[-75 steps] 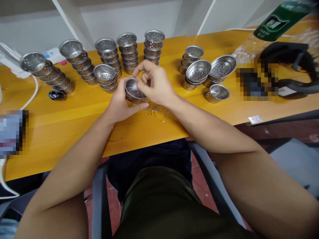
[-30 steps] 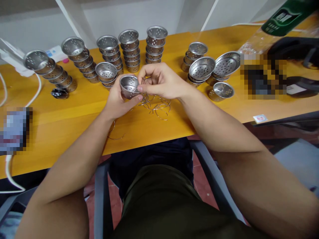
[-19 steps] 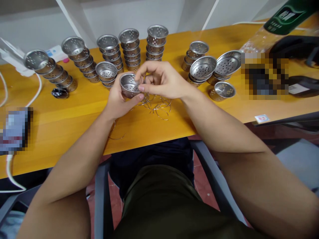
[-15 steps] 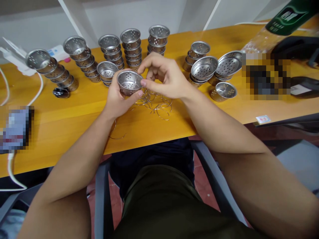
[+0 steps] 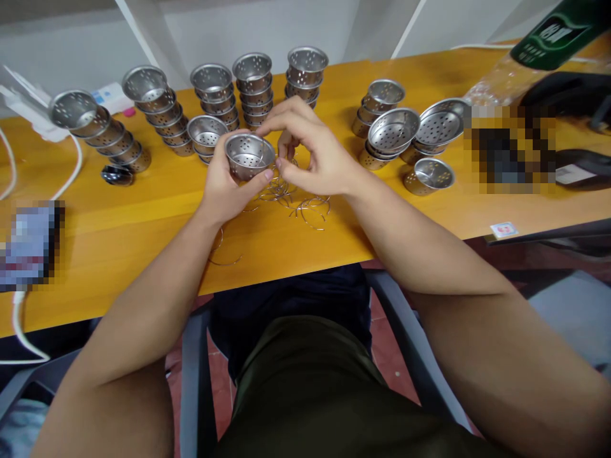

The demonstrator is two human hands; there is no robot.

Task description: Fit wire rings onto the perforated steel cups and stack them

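My left hand (image 5: pixel 222 181) is wrapped round a small perforated metal strainer cup (image 5: pixel 248 164), holding it tilted with its mouth towards me. The thumb lies along the near side. A thin bright line, which looks like wire, shows inside the cup near its right rim. My right hand (image 5: pixel 312 149) is at the cup's far right edge, index finger reaching to the rim. Its thumb is apart from the index finger and the other fingers are bent; I see nothing gripped. Below the hands, thin curved wires (image 5: pixel 312 207) lie loose on the yellow table (image 5: pixel 281 254).
Stacks of perforated cups (image 5: pixel 255 83) line the back and left. More cups and wide perforated strainers (image 5: pixel 394 130) stand at right, with a single cup (image 5: pixel 428 177) before them. A green-labelled bottle (image 5: pixel 548 38) leans at far right; a phone (image 5: pixel 31 245) with a cable is at left.
My right thumb has drawn back from the cup's near rim, and the index finger has moved left along the far rim. The left hand keeps the cup in nearly the same place.
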